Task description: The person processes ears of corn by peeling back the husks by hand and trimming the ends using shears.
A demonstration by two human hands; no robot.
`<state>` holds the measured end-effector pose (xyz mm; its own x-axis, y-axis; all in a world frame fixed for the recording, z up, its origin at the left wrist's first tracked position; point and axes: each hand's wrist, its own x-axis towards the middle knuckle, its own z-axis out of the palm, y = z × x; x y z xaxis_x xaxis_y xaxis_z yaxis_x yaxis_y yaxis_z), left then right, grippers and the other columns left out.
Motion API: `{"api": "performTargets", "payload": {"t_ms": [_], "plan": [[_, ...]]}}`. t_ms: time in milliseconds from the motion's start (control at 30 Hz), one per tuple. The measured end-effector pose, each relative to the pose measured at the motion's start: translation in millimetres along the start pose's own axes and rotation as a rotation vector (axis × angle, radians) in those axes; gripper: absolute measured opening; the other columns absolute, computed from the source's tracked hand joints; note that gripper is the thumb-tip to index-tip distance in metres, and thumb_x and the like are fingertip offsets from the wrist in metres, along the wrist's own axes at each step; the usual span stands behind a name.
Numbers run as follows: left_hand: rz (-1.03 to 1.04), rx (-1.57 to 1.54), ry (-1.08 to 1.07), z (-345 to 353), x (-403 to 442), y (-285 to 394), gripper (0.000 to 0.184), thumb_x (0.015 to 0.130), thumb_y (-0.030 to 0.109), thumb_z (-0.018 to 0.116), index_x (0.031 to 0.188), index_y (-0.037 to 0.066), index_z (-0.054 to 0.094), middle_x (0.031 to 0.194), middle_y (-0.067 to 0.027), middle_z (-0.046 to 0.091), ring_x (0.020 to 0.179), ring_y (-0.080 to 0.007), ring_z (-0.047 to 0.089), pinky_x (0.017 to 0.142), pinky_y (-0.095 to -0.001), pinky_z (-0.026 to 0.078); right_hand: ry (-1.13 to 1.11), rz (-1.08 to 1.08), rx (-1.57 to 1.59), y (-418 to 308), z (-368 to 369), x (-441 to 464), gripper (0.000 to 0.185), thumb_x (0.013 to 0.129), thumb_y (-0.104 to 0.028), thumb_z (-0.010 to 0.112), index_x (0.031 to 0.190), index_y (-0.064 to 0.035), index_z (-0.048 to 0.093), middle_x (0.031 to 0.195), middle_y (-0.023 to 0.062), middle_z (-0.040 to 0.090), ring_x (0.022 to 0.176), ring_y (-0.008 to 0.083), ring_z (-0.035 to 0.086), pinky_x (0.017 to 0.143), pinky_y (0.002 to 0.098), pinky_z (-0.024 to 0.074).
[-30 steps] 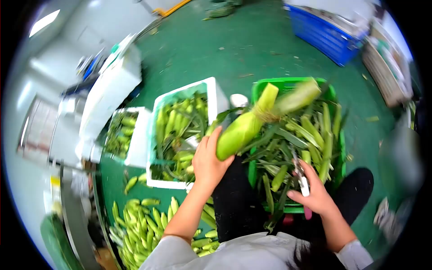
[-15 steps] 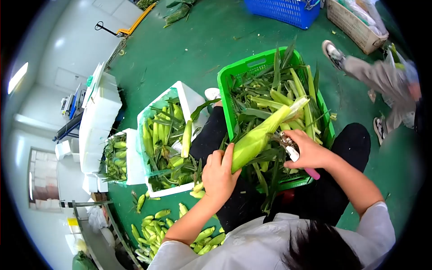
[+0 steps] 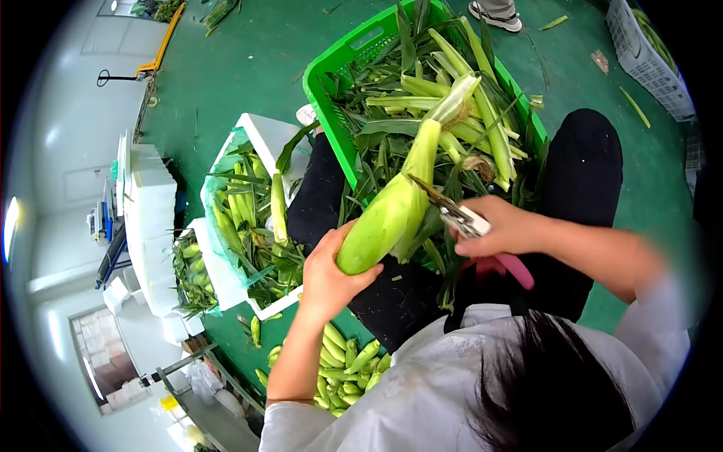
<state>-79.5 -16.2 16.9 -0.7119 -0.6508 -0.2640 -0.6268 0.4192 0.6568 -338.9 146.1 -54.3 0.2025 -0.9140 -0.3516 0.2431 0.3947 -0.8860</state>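
Observation:
My left hand (image 3: 331, 277) is wrapped round the lower end of a green, husked ear of corn (image 3: 385, 215), which tilts up and away from me. In my right hand (image 3: 506, 226) is a pair of pruning shears (image 3: 517, 271) with pink handles. The shears' blades point at the upper right side of the ear and lie close against its husk; whether they touch it I cannot tell. Below and beyond the ear stands a green plastic crate (image 3: 331, 135), heaped with cut husks and leaves (image 3: 384, 139) between my knees.
To the left are white foam boxes (image 3: 280, 143) of corn. Several ears of corn (image 3: 350, 371) lie piled on the floor at my left side. Another person's shoe (image 3: 498, 16) shows beyond the crate. A grey crate (image 3: 654, 71) stands far right.
The shears have swung round, their blades now up against the ear. My left hand has shifted to the ear's lower end. The view has shifted, and the other person has mostly left it.

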Motion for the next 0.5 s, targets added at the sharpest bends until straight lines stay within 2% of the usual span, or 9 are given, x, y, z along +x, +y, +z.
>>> {"api": "performTargets", "payload": {"t_ms": [100,167,233,300,333,367,433,467,500], "plan": [[-0.012,-0.814,-0.191,4,0,-9,0.102,0.065,0.02,0.089,0.148,-0.002,0.034,0.144,-0.0123,0.049,0.131,-0.0209,0.048,0.111,-0.0347,0.035,-0.229,0.046,0.781,-25,27,-34,0.042,0.083,-0.028,0.072,0.11,-0.0017,0.055,0.081,0.0081,0.062,0.076,0.0198,0.064,0.055,0.0322,0.0568],[-0.054,-1.046,-0.116,22,-1,5,0.117,0.061,0.037,0.093,0.151,0.001,0.027,0.15,-0.0112,0.039,0.139,-0.0223,0.037,0.116,-0.0373,0.026,-0.301,-0.178,0.936,-26,53,-26,0.054,0.082,-0.033,0.073,0.118,0.0004,0.05,0.084,0.0062,0.057,0.081,0.0213,0.062,0.055,0.0347,0.0581],[-0.134,-1.173,0.027,37,-5,8,0.103,0.07,0.062,0.075,0.146,0.005,0.035,0.142,-0.0108,0.045,0.129,-0.022,0.046,0.101,-0.0358,0.041,-0.221,-0.289,0.93,-37,65,-19,0.059,0.081,-0.036,0.074,0.119,0.0012,0.049,0.083,0.006,0.057,0.08,0.0216,0.062,0.054,0.0344,0.0567],[0.176,-1.538,0.067,29,19,-17,0.089,0.078,0.068,0.064,0.139,0.008,0.041,0.129,-0.0104,0.052,0.114,-0.0202,0.051,0.088,-0.0356,0.049,-0.173,-0.516,1.15,-18,62,-2,0.057,0.083,-0.037,0.069,0.121,-0.0007,0.049,0.087,0.0049,0.059,0.085,0.0208,0.06,0.074,0.0353,0.0527],[0.343,-1.718,0.042,26,31,-29,0.083,0.082,0.071,0.058,0.136,0.009,0.044,0.122,-0.0102,0.055,0.106,-0.0193,0.054,0.081,-0.0355,0.052,-0.027,-0.508,1.162,-15,51,-1,0.054,0.084,-0.037,0.067,0.122,-0.0016,0.049,0.089,0.0044,0.059,0.089,0.0208,0.059,0.08,0.0359,0.0506],[0.517,-1.901,-0.07,11,33,-55,0.077,0.085,0.065,0.061,0.135,0.01,0.044,0.12,-0.0106,0.055,0.103,-0.0188,0.054,0.081,-0.0358,0.052,0.108,-0.49,1.158,-14,33,0,0.052,0.086,-0.037,0.064,0.122,-0.0025,0.05,0.091,0.0039,0.059,0.092,0.0209,0.059,0.086,0.0365,0.0485],[0.057,-1.298,0.613,4,25,-51,0.067,0.086,0.048,0.07,0.134,0.008,0.044,0.122,-0.0124,0.055,0.106,-0.019,0.055,0.083,-0.0358,0.052,0.138,-0.269,1.099,-8,-15,9,0.045,0.088,-0.035,0.06,0.121,-0.0042,0.053,0.096,0.0033,0.061,0.097,0.0211,0.059,0.09,0.0366,0.0465],[0.078,-1.122,0.576,-5,23,-57,0.064,0.081,0.027,0.08,0.132,0.006,0.047,0.124,-0.0128,0.055,0.111,-0.02,0.055,0.089,-0.0366,0.051,0.188,-0.081,1.056,-9,-23,8,0.04,0.088,-0.031,0.061,0.119,-0.0061,0.056,0.102,0.0035,0.063,0.101,0.0214,0.06,0.095,0.0367,0.0439],[-0.049,-0.965,0.577,-7,15,-60,0.057,0.077,0.012,0.082,0.125,0.003,0.054,0.126,-0.0117,0.056,0.115,-0.0215,0.055,0.096,-0.037,0.048,0.306,0.075,1.026,-13,-13,7,0.034,0.088,-0.023,0.061,0.116,-0.0055,0.058,0.104,0.0055,0.065,0.104,0.0235,0.061,0.095,0.0374,0.046]]}}
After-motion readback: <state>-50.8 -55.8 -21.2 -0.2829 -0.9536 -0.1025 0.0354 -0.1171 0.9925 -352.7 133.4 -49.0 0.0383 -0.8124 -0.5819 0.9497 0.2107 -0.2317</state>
